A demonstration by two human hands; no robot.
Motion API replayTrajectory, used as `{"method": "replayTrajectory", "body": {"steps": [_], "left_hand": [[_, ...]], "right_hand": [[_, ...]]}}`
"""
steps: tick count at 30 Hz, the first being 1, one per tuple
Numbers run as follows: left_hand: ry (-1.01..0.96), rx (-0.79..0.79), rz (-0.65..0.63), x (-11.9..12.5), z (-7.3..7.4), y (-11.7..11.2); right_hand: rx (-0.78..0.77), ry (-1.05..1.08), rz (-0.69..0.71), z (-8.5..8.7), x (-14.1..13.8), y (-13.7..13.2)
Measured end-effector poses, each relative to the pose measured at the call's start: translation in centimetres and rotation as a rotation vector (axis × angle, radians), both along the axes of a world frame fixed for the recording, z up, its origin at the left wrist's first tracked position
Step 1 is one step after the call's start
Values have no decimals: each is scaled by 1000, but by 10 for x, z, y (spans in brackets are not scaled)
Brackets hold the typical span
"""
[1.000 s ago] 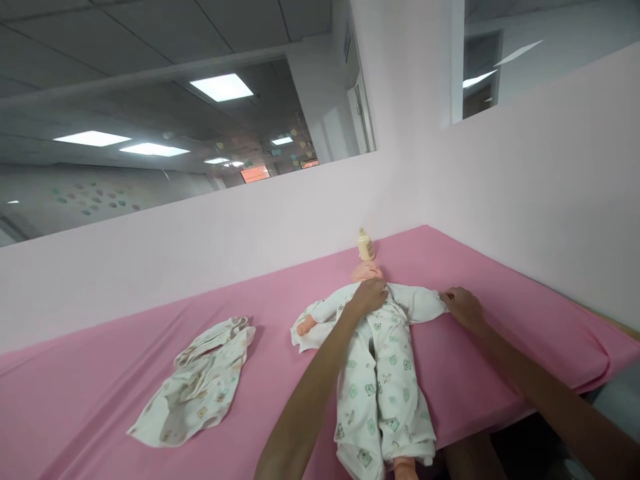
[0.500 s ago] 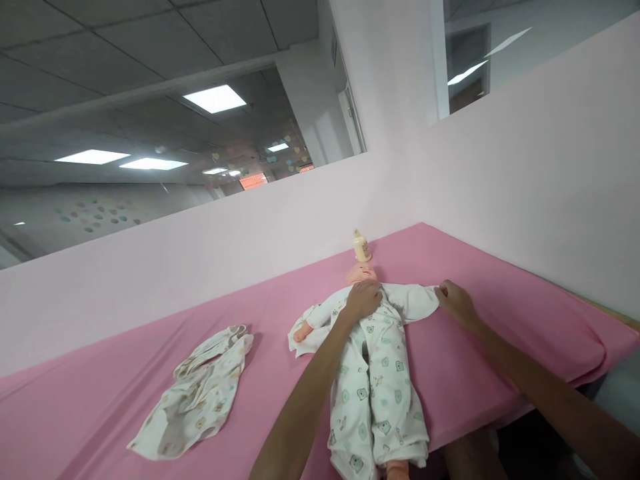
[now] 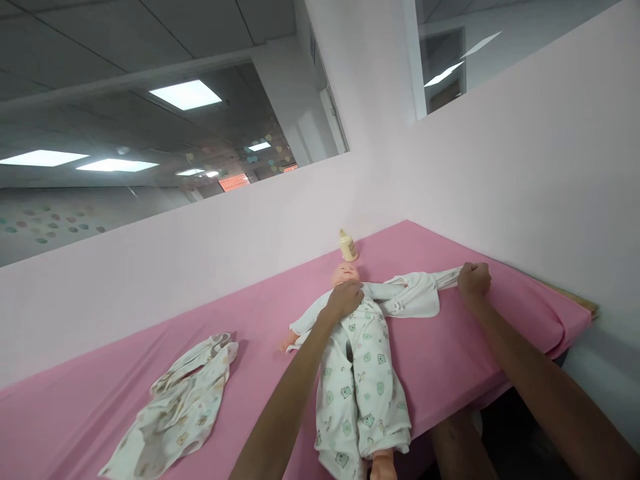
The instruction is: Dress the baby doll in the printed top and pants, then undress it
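A baby doll lies on its back, dressed in white trousers printed with green bears and a white top. My left hand rests on the doll's upper chest with its fingers curled against it; what lies under the palm is hidden. Out to the right, my right hand is closed in a fist around the sleeve of a white shirt. That sleeve is stretched taut, and the rest of the shirt spreads beside the doll's arm, whose small hand shows on top of it.
A printed baby garment lies crumpled at the left on the pink sheet. Behind the doll's head stands a cream bottle. Pale walls with windows close off the back and right. The table's front edge runs at the lower right.
My right hand has moved right, drawing the shirt out past the doll's arm and stretching its sleeve. Less white cloth shows at the doll's other side. My left hand stays on the chest.
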State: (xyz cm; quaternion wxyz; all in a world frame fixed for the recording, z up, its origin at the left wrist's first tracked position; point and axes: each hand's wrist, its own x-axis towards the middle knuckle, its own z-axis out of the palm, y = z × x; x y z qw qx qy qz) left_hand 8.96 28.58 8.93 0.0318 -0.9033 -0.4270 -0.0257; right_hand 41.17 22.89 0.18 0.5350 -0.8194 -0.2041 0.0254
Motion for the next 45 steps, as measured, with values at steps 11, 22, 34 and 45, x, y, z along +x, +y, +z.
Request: {"method": "replayTrajectory", "body": {"steps": [11,22,34,45], "left_hand": [[187,4,3,35,2,-1],[189,-27,-250,94,-29,2],[115,-4,-173,86,-20,-4],[-112,-133,-156,77,-12,3]], "right_hand": [[-67,-485,272,-7,-68,-2],[-358,-500,610,10,-119,-3],[-421,-264,469,18,-91,-16],[-344,-73,504,9,-75,-11]]}}
